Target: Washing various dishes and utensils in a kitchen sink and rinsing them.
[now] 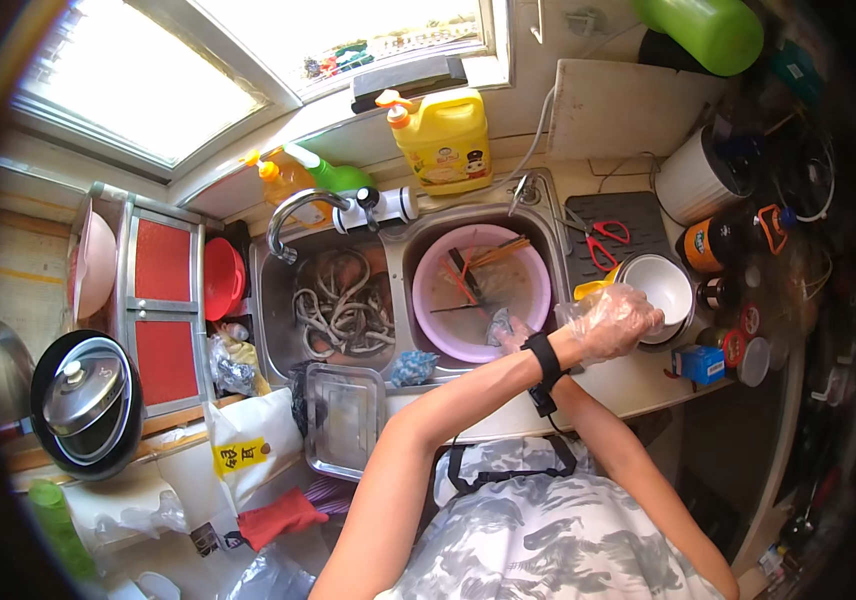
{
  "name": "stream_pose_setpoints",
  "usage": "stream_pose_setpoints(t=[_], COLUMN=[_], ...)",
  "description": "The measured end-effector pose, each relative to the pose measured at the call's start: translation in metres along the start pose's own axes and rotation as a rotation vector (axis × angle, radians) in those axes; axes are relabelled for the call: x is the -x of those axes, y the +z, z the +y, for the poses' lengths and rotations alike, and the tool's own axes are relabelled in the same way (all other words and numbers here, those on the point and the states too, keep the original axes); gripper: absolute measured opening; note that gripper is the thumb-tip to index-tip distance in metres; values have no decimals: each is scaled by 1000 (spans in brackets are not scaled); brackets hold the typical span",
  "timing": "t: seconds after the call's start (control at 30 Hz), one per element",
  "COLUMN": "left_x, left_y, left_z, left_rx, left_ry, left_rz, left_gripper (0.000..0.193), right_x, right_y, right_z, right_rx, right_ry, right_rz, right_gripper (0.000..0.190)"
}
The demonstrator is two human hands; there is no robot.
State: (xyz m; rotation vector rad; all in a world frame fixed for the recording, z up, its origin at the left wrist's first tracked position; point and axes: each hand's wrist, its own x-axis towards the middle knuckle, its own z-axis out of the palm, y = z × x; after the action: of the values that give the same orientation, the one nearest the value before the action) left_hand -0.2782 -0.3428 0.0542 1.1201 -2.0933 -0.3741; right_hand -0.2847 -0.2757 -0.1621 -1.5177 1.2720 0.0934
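My forearms cross in front of me. My left hand [615, 322], in a clear plastic glove, grips the near rim of a white bowl [660, 281] on the right counter. Beneath that bowl is another round vessel, mostly hidden. My right hand [516, 334] reaches over the near side of a pink plastic basin [422, 319] and holds a grey crumpled cloth or scrubber [501, 328]; the left forearm hides part of it. Cloudy water fills the basin, with chopsticks [499, 253] and a dark-handled utensil [467, 276] in it. The basin stands in the right sink bowl.
Long, pale, eel-like fish [342, 307] lie in the left sink bowl under the faucet [308, 199]. Red-handled scissors [604, 236] rest on a dark mat [612, 206]. A yellow detergent jug [447, 142] stands behind; a blue-white cloth [413, 367] and clear container [345, 420] sit in front.
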Motion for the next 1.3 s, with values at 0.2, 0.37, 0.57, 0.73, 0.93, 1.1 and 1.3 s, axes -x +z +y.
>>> stream_pose_setpoints(t=[0.2,0.37,0.57,0.73,0.93,1.1,1.3], left_x=[2,4,10,47,205,236,222], left_y=[33,47,37,-29,-39,-43,-30], left_z=[-17,-32,-41,-71,-152,-160,-182], left_rx=[39,-51,-44,170,-50,-70,-83], left_ry=[135,213,144,-395,-1202,-1399,-1372], left_rz=[-92,-97,-93,332,258,43,28], left_gripper=[9,11,11,25,28,31,31], right_x=[37,25,7,-14,-48,-71,-49], right_y=[-36,-34,-28,-28,-53,-59,-54], right_z=[-59,-58,-50,-16,-86,-112,-105], right_rx=[-66,72,148,259,343,613,728], right_ry=[-54,37,44,-137,-561,-373,44], right_rz=[60,-68,-127,47,414,313,-129], right_gripper=[54,72,70,62,42,44,33])
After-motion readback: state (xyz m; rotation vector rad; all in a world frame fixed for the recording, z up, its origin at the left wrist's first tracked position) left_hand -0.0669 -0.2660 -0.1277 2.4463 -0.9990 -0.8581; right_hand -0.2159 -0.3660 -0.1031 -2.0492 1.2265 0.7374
